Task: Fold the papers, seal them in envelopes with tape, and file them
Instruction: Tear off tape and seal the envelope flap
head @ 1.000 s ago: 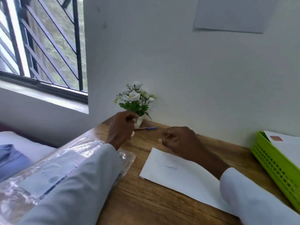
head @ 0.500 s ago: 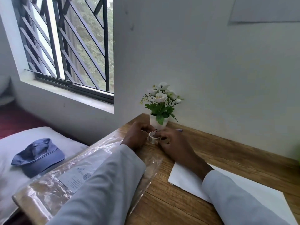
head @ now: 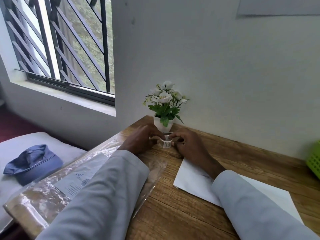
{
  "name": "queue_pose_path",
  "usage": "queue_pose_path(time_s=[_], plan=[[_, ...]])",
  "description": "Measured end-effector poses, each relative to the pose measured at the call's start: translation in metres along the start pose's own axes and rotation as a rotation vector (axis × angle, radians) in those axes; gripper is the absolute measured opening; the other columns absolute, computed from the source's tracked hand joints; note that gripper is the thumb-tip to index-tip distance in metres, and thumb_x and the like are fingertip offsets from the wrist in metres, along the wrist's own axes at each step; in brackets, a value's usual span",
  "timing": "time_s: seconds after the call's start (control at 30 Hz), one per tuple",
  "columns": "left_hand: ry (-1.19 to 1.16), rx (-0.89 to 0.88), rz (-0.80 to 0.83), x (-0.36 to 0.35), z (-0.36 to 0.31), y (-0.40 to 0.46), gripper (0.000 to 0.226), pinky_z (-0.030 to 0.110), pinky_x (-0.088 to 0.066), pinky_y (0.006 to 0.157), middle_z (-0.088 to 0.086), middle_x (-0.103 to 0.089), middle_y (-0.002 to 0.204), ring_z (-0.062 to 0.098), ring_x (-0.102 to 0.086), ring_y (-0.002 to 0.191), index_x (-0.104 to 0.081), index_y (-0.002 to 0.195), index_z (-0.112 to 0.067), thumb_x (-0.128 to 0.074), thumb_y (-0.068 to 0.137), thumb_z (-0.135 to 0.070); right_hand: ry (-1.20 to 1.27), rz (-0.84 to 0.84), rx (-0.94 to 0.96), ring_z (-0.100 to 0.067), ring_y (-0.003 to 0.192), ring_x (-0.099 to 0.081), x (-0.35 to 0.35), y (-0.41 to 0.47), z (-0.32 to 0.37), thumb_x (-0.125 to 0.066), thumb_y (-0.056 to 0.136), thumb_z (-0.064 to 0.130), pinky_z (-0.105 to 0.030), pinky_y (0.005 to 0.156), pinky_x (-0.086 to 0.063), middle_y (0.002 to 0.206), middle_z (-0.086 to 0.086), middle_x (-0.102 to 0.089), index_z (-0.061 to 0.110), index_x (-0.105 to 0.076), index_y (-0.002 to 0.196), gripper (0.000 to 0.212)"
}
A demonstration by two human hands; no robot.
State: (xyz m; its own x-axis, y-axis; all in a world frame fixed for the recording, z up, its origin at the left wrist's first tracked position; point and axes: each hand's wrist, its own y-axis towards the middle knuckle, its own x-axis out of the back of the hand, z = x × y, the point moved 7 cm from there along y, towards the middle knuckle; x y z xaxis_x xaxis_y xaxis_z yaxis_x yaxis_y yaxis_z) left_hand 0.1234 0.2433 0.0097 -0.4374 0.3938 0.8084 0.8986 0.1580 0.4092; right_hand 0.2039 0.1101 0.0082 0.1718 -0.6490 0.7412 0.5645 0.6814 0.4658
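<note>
A small roll of clear tape (head: 166,143) sits between my two hands just in front of the flower pot. My left hand (head: 140,140) pinches its left side, and a short strip seems to run from the roll to those fingers. My right hand (head: 187,142) grips the roll's right side with curled fingers. A white envelope (head: 192,181) lies flat on the wooden desk (head: 180,215) under my right forearm. A plastic-wrapped pack of brown envelopes (head: 43,196) lies under my left arm at the desk's left edge.
A white pot of artificial flowers (head: 164,110) stands against the wall right behind the tape. A green plastic basket (head: 313,159) shows at the right edge. Left of the desk a blue cap (head: 32,163) lies on a white pillow. A barred window is at upper left.
My left hand came down from the flower pot with the tape roll and my right hand moved in to meet it. The view swung left, so the green basket slid to the frame edge.
</note>
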Motion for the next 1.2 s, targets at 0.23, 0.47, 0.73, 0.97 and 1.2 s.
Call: queue_pose_path(time_s=[0.23, 0.47, 0.73, 0.97, 1.2], plan=[[0.139, -0.046, -0.062, 0.001, -0.008, 0.002, 0.021, 0.025, -0.047, 0.080, -0.007, -0.057, 0.119, 0.013, -0.055, 0.103, -0.074, 0.102, -0.032, -0.075, 0.081, -0.034, 0.078, -0.098, -0.095, -0.006, 0.075, -0.062, 0.003, -0.006, -0.005, -0.073, 0.082, 0.013, -0.009, 0.060, -0.040, 0.093, 0.003, -0.074, 0.017, -0.075, 0.104, 0.022], [0.125, -0.065, -0.037, -0.004, -0.008, 0.005, 0.021, 0.028, -0.048, 0.087, -0.006, -0.062, 0.124, 0.015, -0.054, 0.112, -0.073, 0.104, -0.026, -0.074, 0.083, -0.029, 0.176, -0.072, -0.156, -0.009, 0.067, -0.066, -0.001, -0.007, -0.010, -0.086, 0.069, 0.036, -0.023, 0.058, -0.053, 0.077, 0.005, -0.072, 0.017, -0.074, 0.086, 0.029], [0.065, -0.021, -0.050, -0.003, -0.009, 0.004, 0.025, 0.026, -0.046, 0.082, -0.004, -0.068, 0.117, 0.016, -0.057, 0.106, -0.074, 0.105, -0.023, -0.076, 0.081, -0.030, 0.201, -0.107, -0.151, -0.012, 0.066, -0.068, -0.002, -0.007, -0.014, -0.078, 0.078, 0.014, -0.030, 0.061, -0.057, 0.076, 0.002, -0.074, 0.016, -0.076, 0.084, 0.007], [0.039, -0.012, -0.050, -0.001, -0.010, 0.004, 0.025, 0.026, -0.047, 0.070, -0.002, -0.072, 0.105, 0.009, -0.054, 0.085, -0.075, 0.102, -0.024, -0.078, 0.079, -0.033, 0.189, -0.122, -0.133, -0.011, 0.069, -0.069, -0.002, -0.006, -0.013, -0.073, 0.081, 0.011, -0.025, 0.062, -0.057, 0.080, 0.002, -0.074, 0.016, -0.075, 0.092, 0.012], [0.056, 0.003, -0.039, -0.001, -0.011, 0.003, 0.027, 0.027, -0.047, 0.068, -0.001, -0.071, 0.100, 0.011, -0.055, 0.082, -0.075, 0.103, -0.023, -0.078, 0.078, -0.035, 0.210, -0.126, -0.143, -0.011, 0.066, -0.067, -0.003, -0.005, -0.015, -0.074, 0.081, 0.013, -0.026, 0.061, -0.056, 0.077, 0.003, -0.073, 0.017, -0.075, 0.091, 0.012]])
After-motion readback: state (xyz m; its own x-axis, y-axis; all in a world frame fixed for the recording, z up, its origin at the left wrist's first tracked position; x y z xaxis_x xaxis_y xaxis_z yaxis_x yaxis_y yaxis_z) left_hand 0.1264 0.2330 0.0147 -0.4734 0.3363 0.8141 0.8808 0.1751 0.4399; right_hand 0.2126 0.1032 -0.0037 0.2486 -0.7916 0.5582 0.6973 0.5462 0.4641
